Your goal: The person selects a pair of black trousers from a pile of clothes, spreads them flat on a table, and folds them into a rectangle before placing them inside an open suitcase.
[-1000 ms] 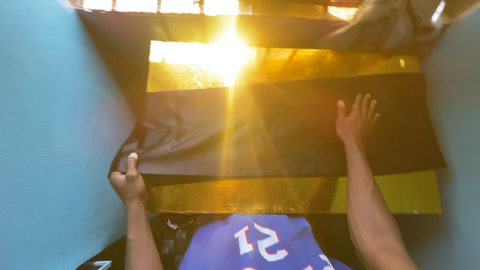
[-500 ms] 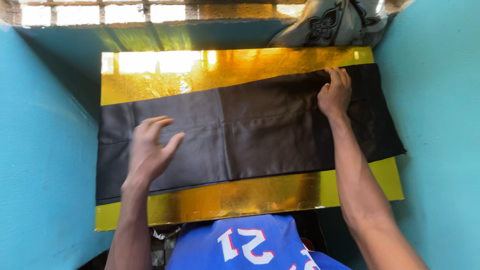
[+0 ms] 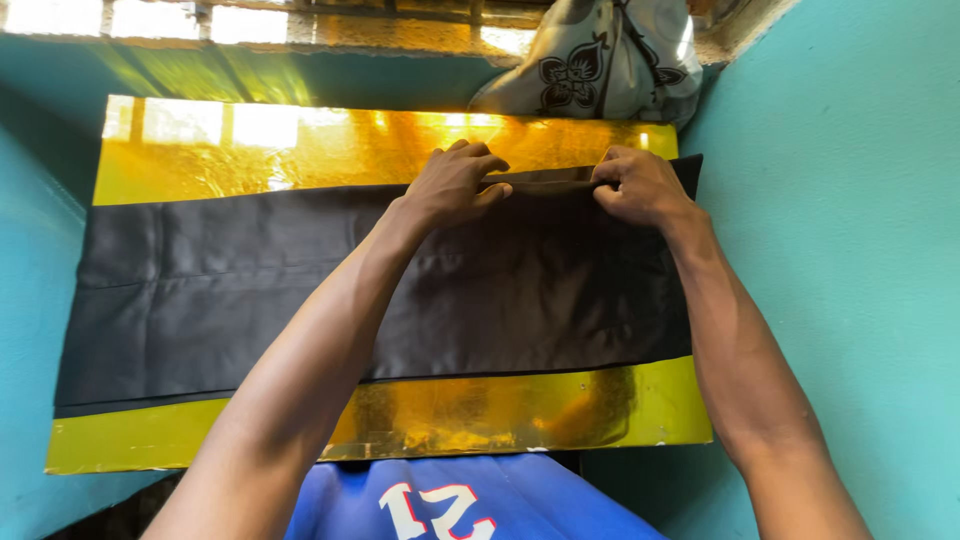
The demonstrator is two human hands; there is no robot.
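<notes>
Now left hand (image 3: 455, 183) and right hand (image 3: 637, 186) both pinching far edge of black cloth (image 3: 300, 290), fingers curled shut; uneven pulling risking skewed fold, cloth sliding on glossy yellow table (image 3: 250, 150).

Narrow work spot, boxed in by teal walls: left wall (image 3: 30, 300) runs along the left edge of the shiny gold tabletop (image 3: 300, 150), right wall (image 3: 850, 250) touches its right edge, so no room to pass at either side. Far edge blocked by a low ledge under a bright window; a patterned cloth bag (image 3: 600, 70) fills the far right corner. Black cloth (image 3: 250, 300) lies flat across the middle, nothing standing on it. Both forearms cross the centre & right. Left half of the cloth & the far left gold strip are open. Near edge meets the person's blue shirt (image 3: 460, 495).
</notes>
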